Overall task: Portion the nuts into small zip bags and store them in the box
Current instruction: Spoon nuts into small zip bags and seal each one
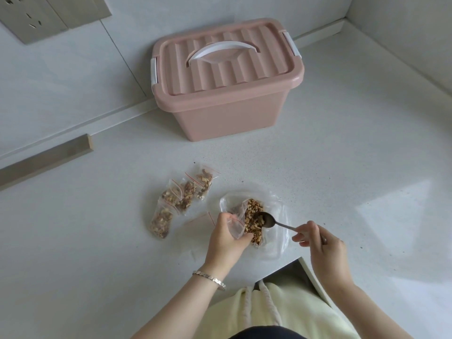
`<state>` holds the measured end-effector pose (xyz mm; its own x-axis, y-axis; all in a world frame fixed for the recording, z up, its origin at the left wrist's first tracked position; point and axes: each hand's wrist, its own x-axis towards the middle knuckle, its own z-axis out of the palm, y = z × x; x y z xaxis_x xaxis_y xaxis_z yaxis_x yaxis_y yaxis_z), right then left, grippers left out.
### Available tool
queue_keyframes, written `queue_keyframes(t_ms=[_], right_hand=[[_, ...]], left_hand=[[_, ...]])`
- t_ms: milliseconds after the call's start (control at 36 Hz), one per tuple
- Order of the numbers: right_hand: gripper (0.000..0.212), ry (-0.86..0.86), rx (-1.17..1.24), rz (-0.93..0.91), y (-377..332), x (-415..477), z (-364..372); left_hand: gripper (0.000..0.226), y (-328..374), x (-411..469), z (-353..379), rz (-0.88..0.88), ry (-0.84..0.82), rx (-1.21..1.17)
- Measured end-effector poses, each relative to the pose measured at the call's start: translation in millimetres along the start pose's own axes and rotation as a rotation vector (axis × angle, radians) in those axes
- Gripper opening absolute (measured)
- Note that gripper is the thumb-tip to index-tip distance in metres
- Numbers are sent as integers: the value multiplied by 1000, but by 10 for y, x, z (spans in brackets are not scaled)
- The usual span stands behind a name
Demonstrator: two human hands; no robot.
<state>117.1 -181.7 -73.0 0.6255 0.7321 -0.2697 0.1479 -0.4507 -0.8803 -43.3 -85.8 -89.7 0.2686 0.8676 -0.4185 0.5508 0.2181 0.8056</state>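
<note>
Fingers of left hand pinch the zip bag; right hand grips spoon in nuts.

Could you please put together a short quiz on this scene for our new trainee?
1. True or false: the pink box has its lid off.
2. The spoon is held by: A) the left hand; B) the right hand; C) neither hand.
3. Fill in: the spoon's bowl sits among the ____, while the left hand grips a clear bag.

Key: 1 false, the lid is on the box. 2 B. 3 nuts.
</note>
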Motion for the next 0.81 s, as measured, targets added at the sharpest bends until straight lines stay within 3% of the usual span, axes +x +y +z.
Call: queue_keyframes(t_ms=[167, 389, 500, 806], right_hand=[[44, -11, 313, 318, 50, 105, 2], [46, -55, 526, 527, 88, 157, -95], [45, -70, 543, 502, 32, 170, -163], [49, -54, 524, 225, -486, 42, -286]], left_hand=[[39, -10, -6, 18, -11, -1, 2], [38, -12, -32, -55, 2, 39, 14], [35, -20, -41, -77, 40, 129, 28], [47, 168, 18, -19, 85, 114, 42]])
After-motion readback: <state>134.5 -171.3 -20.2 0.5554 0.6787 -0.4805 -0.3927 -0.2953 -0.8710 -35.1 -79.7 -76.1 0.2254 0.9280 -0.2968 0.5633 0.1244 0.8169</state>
